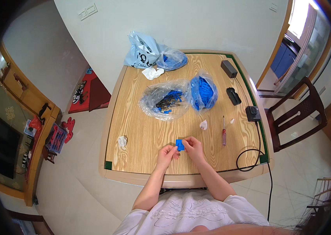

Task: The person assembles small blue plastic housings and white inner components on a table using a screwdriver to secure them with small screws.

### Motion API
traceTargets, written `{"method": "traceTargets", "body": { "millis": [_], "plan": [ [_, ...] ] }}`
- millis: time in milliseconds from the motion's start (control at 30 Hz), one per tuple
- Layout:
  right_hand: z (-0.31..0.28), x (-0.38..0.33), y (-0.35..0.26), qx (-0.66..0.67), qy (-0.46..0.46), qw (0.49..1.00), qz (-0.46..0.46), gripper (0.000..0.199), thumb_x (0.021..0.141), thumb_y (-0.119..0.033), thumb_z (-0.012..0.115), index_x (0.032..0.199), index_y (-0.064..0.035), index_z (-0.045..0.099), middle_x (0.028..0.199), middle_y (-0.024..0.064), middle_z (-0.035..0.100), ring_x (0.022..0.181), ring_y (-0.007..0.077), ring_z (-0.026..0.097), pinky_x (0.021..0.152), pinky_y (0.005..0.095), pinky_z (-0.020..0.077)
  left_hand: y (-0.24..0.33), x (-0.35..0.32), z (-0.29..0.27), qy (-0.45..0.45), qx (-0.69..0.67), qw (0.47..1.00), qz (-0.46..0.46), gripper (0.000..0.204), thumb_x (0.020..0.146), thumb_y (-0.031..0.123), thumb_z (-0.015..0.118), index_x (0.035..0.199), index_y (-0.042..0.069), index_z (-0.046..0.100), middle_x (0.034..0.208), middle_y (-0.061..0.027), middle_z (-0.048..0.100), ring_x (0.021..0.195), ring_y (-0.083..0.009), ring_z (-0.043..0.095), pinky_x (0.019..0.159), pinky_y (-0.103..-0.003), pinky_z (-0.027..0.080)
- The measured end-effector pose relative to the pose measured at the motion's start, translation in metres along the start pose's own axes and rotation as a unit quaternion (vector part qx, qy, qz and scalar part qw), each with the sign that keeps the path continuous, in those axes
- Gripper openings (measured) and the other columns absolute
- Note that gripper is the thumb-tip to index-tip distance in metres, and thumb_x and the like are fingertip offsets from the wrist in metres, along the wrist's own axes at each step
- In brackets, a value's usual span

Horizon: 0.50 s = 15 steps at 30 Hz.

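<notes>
A small flat blue rectangular piece (179, 144), plastic by its look, is held over the near middle of the table. My left hand (168, 155) pinches its lower left side between thumb and fingers. On its right side, the fingers of my right hand (193, 148) grip the same piece. Farther off lies an opened clear bag (150, 102) with black and blue small parts (169, 101) in it. Beside that bag, to the right, sits a clear bag filled with blue pieces (203, 93). The fine detail of the held piece is too small to make out.
Right of my hands lie a red-handled screwdriver (224, 135) and a crumpled pinkish-white scrap (203, 125). Black devices (233, 96) and a black adapter (253, 114) with a looping cable line the right edge. Crumpled tissue (122, 141) lies left; a pale blue bag (142, 49) stands far left.
</notes>
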State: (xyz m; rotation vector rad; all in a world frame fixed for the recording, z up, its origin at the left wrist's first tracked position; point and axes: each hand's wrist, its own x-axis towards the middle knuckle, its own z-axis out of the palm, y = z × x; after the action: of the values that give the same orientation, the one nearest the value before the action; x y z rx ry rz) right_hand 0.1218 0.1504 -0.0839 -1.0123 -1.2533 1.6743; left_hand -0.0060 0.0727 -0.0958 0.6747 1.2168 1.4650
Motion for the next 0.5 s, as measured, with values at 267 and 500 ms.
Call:
{"method": "traceTargets", "body": {
  "millis": [267, 500],
  "plan": [
    [-0.0012, 0.0042, -0.0041, -0.005, -0.031, 0.999, 0.03, 0.012, 0.088, -0.014, 0.061, 0.085, -0.0027, 0.058, 0.064, -0.001, 0.056, 0.053, 0.0051, 0.05, 0.047, 0.0196, 0.0382, -0.0049, 0.002, -0.0056, -0.011, -0.006, 1.0, 0.002, 0.019, 0.093, 0.018, 0.056, 0.079, 0.005, 0.057, 0.07, -0.005, 0.062, 0.056, -0.0105, 0.055, 0.056, -0.024, 0.046],
    [-0.0062, 0.0082, -0.004, 0.042, -0.035, 0.996, 0.075, 0.012, 0.088, -0.015, 0.062, 0.084, -0.0036, 0.058, 0.065, -0.0007, 0.055, 0.052, 0.0064, 0.05, 0.046, 0.0201, 0.0396, -0.0019, -0.0006, -0.0044, -0.013, -0.028, 1.0, -0.003, 0.025, 0.096, 0.019, 0.048, 0.083, 0.002, 0.06, 0.074, -0.0071, 0.063, 0.062, -0.0129, 0.058, 0.061, -0.026, 0.048]
  ]
}}
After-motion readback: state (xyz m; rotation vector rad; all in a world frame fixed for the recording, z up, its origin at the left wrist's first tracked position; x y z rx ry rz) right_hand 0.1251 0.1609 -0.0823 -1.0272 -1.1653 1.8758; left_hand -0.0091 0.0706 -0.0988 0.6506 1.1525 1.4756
